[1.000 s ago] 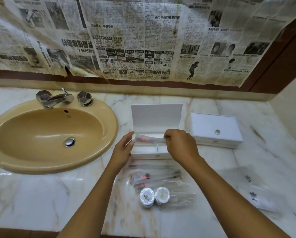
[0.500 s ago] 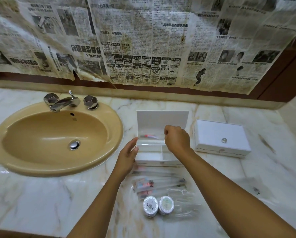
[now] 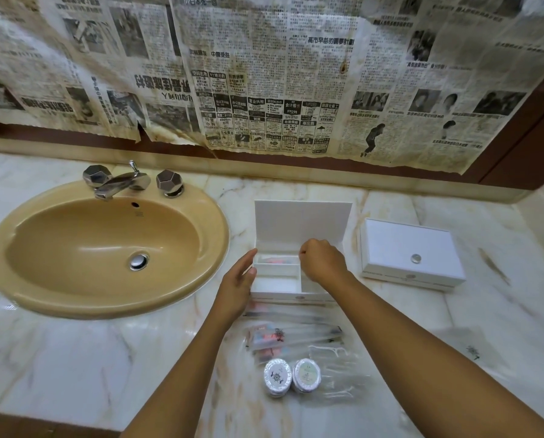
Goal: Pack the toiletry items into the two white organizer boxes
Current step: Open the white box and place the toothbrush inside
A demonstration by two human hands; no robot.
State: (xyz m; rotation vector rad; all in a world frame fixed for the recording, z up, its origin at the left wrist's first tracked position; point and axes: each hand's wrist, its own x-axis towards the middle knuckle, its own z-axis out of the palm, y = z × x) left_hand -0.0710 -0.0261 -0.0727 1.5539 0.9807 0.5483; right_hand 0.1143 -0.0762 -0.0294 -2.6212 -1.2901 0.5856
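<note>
The clear packet (image 3: 277,260) with red print that both hands held above the open box (image 3: 283,281) a second ago now lies in its rear compartment. The left hand (image 3: 237,281) rests flat-fingered against the box's left wall; the right hand (image 3: 322,263) hovers curled over it, holding nothing visible. Wrapped toiletries (image 3: 291,335) and two round tins (image 3: 291,376) lie nearer; the closed box (image 3: 411,259) sits to the right.

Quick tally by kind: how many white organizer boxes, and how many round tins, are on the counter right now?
White organizer boxes: 2 (open box, closed box)
Round tins: 2 (left tin, right tin)
Total: 4
Clear sachets overlap, so I cannot count them.
</note>
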